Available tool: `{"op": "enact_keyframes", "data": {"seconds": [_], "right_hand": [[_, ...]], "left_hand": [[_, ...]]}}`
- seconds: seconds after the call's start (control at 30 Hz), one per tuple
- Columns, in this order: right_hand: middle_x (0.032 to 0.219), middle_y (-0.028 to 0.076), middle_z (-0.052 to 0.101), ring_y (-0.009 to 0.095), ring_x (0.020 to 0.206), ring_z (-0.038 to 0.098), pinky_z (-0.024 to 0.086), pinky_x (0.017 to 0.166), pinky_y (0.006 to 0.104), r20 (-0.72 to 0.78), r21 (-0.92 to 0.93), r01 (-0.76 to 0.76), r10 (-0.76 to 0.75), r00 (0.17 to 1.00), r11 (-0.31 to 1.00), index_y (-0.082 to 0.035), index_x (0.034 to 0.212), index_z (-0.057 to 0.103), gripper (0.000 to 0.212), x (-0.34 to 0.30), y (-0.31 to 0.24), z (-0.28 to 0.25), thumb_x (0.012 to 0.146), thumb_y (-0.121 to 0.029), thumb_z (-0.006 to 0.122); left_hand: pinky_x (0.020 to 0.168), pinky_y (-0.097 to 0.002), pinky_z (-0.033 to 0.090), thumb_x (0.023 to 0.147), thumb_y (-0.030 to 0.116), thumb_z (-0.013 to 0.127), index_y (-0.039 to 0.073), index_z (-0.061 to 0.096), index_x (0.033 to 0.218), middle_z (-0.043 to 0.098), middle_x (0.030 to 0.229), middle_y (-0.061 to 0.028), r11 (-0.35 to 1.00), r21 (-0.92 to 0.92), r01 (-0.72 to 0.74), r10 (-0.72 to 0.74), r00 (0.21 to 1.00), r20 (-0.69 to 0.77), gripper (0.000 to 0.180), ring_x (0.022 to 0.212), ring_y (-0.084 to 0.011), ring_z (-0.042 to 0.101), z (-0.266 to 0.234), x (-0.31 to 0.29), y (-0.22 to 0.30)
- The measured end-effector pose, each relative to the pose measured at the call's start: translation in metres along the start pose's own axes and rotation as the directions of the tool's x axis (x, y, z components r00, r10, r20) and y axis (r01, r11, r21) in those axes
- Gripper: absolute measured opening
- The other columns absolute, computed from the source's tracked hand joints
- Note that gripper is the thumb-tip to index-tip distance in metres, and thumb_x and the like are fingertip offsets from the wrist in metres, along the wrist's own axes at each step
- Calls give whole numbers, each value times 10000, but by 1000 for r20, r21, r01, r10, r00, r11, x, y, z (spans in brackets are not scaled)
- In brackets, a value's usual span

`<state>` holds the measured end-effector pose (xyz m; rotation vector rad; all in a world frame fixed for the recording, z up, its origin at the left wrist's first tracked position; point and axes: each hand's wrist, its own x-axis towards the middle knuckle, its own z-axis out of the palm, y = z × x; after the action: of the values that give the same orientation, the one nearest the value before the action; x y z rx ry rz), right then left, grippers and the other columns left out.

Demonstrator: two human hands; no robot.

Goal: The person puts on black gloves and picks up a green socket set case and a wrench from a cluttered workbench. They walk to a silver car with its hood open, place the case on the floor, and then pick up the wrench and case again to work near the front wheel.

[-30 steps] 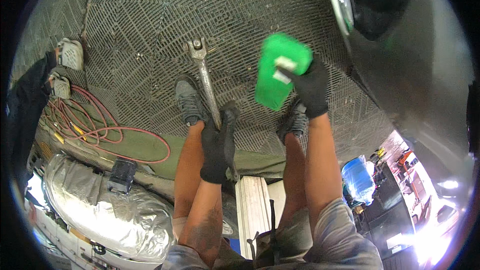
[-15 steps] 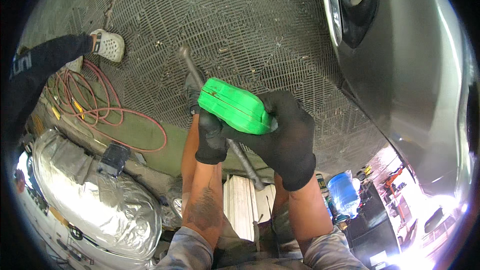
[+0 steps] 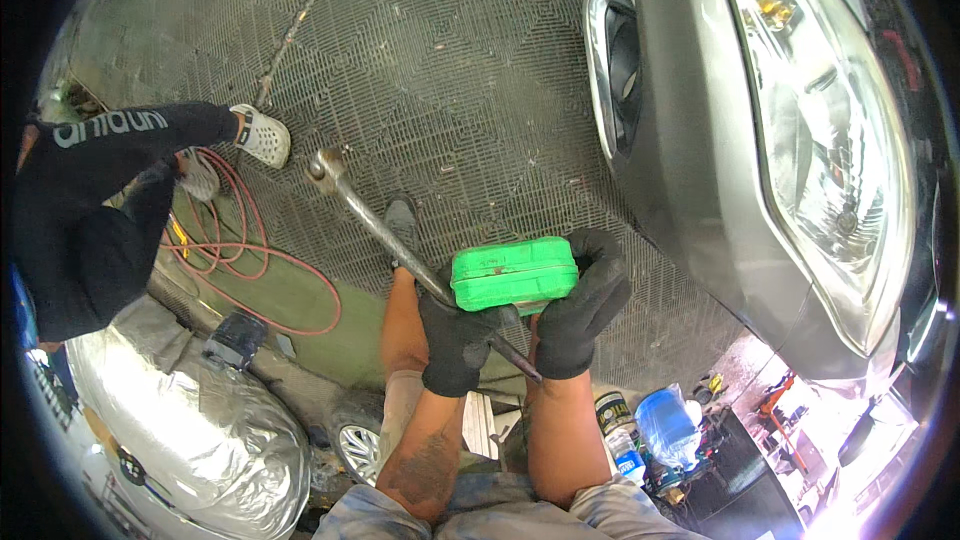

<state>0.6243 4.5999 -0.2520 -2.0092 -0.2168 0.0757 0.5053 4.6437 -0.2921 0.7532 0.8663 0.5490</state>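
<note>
Both my hands wear black gloves. My left hand is closed around a long metal socket wrench, whose rounded head points up and left while the handle runs down between my forearms. With my right hand I grip the right end of a closed green plastic case. The case lies level in front of me, its seam facing me. Its left end rests against or just above my left glove; the left fingertips are partly hidden by the case and wrench.
A grey car's front corner with headlight stands at right. A person in dark clothes is at left, beside a coiled red hose. Silver sheeting covers something lower left. Bottles and a blue container sit lower right. Textured mats cover the floor.
The green case has turned from slanting to level and sits lower in view. The wrench head has swung left and tilted more. My view has shifted, showing the headlight and more of the person.
</note>
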Motion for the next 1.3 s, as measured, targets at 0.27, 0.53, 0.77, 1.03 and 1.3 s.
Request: {"op": "enact_keyframes", "data": {"seconds": [0.27,0.53,0.77,1.03,1.3], "right_hand": [[707,110,511,226,620,488,391,580,361,310,70,62,-81,947,996,-14,794,534,535,23,-2,-31,1031,-402,252],[662,93,435,185,606,413,337,557,355,439,301,-106,-39,898,948,20,766,515,326,40,-4,-44,919,-264,461],[708,83,531,160,657,487,399,598,327,274,308,-95,7,962,946,18,831,568,219,45,-49,-41,956,-130,466],[790,75,585,153,715,519,427,659,313,246,166,-56,14,969,984,7,903,602,373,54,-111,-9,1038,-257,375],[781,88,549,200,706,510,431,703,328,479,96,-13,-35,877,995,-24,889,577,473,74,-133,63,1064,-322,253]], "left_hand": [[703,-236,509,759,6,758,28,553,1160,623,1030,-32,977,201,67,-54,996,-70,451,870,-117,606,-2,-20,-16],[745,-255,504,770,-2,729,19,563,1148,620,1045,-25,987,125,97,-95,995,-24,413,879,-118,600,3,-22,-10],[881,-317,485,753,86,791,3,553,1252,623,1188,-36,976,60,-208,215,966,-142,559,1028,-157,599,80,-18,51],[824,-325,512,721,71,814,-11,593,1185,649,1102,-55,984,-155,-84,53,979,-197,521,953,-174,623,68,-6,69],[772,-304,525,666,57,850,10,625,1115,664,1004,-39,996,-47,-81,65,959,-277,504,890,-151,634,49,34,123]]}}
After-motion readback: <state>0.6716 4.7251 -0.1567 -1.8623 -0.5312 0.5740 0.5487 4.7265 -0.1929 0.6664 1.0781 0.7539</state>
